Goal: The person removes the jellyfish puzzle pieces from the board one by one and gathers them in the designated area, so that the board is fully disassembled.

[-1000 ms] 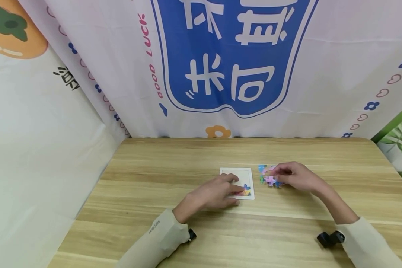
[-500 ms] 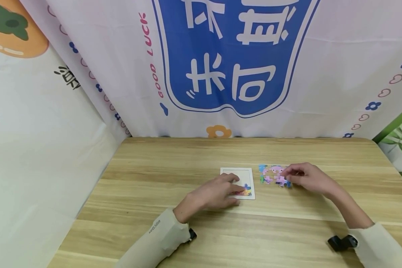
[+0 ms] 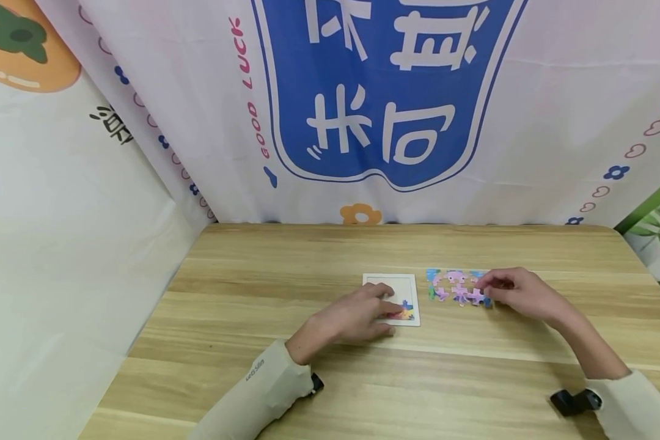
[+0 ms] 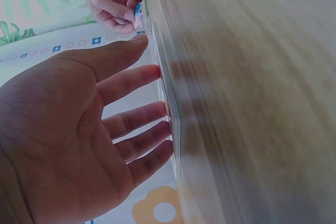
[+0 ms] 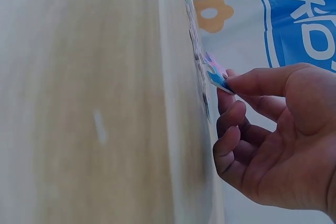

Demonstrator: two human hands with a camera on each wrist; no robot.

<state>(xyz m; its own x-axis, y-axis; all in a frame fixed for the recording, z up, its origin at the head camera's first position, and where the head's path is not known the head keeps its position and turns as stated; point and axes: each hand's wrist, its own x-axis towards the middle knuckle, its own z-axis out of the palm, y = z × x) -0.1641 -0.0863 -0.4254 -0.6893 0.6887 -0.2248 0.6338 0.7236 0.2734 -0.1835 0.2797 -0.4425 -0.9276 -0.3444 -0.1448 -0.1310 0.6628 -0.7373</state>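
Observation:
My left hand [image 3: 357,315] lies spread over a white square puzzle tray [image 3: 417,293], its fingertips pressing on it. In the left wrist view the fingers [image 4: 137,114] are nearly straight against the thin tray. A few colourful joined pieces [image 3: 407,313] fill the tray's near right corner, partly under the fingers. To the right, my right hand [image 3: 519,294] pinches a pink and blue puzzle piece [image 5: 216,77] between thumb and forefinger, its other fingers curled. The piece is tilted close over the loose puzzle pieces [image 3: 455,277], which lie in a patch right of the tray.
Wood-grain table [image 3: 286,275] surrounds the tray and pieces. A printed cloth [image 3: 561,122] hangs along the table's back edge, and a white cloth [image 3: 77,263] borders its left side. A black wrist camera [image 3: 574,402] sits at the right sleeve.
My right hand has moved to the right along the loose pieces, uncovering more of them, and now pinches a pink and blue puzzle piece. The left hand stays on the tray.

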